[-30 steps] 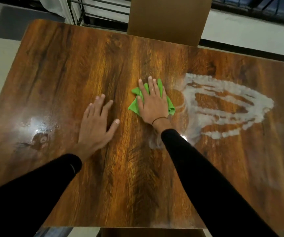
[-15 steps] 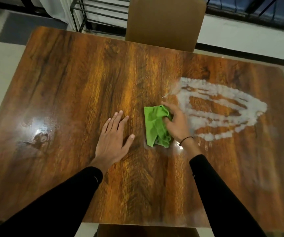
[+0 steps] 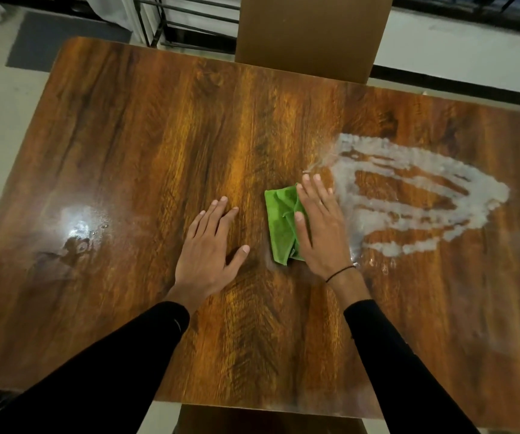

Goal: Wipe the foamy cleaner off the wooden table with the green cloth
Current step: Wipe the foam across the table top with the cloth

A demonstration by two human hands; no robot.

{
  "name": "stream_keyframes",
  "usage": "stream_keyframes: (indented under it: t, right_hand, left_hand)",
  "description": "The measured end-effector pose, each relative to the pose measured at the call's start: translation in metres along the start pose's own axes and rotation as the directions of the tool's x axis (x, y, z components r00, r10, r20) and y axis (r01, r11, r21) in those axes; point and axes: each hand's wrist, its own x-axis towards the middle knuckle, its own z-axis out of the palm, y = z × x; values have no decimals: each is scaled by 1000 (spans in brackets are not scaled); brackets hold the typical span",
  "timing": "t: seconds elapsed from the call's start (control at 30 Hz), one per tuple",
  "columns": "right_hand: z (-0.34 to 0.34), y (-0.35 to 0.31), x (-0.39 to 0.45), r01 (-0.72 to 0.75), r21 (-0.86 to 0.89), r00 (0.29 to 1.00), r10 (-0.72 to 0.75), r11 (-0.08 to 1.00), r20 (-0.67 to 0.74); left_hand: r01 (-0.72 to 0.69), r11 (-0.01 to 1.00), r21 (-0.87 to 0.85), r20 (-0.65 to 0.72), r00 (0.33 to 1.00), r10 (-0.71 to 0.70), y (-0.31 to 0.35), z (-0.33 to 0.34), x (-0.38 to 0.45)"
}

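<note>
A folded green cloth (image 3: 279,225) lies near the middle of the wooden table (image 3: 133,145). My right hand (image 3: 321,227) lies flat on the cloth's right half, fingers pointing away from me, pressing it to the wood. White foamy cleaner (image 3: 421,189) spreads in a looping patch just right of that hand. My left hand (image 3: 210,249) rests flat on bare wood to the left of the cloth, fingers spread, holding nothing.
A brown chair back (image 3: 308,32) stands at the table's far edge, and another chair (image 3: 268,421) sits at the near edge. A wet shiny patch (image 3: 80,233) marks the left side. A metal rack (image 3: 186,20) stands behind on the floor.
My right hand drew the cloth toward me, bunched it, then laid flat over its right half at the foam's left edge. The left hand shifted slightly right.
</note>
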Motion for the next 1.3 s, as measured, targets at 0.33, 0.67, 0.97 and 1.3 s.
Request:
stream_keyframes:
  t: [0.33,0.67,0.97,1.3]
  right_hand:
    - [56,-42,53,185,-265,958,-113,946,264]
    - [30,12,57,-268,-240,957,286,933,44]
    - [50,-53,14,-47,-187,971,89,981,221]
    - [20,-19,-60,-74,-291,953,153,954,260]
  left_hand:
    - [-13,1000,-23,-14,1000,12,-4,4,-1]
    - [-6,999,-51,-13,1000,5,-4,4,0]
    - [13,986,-169,-53,998,-22,-4,1,0]
    - [18,981,-192,-55,998,-29,-3,0,-1]
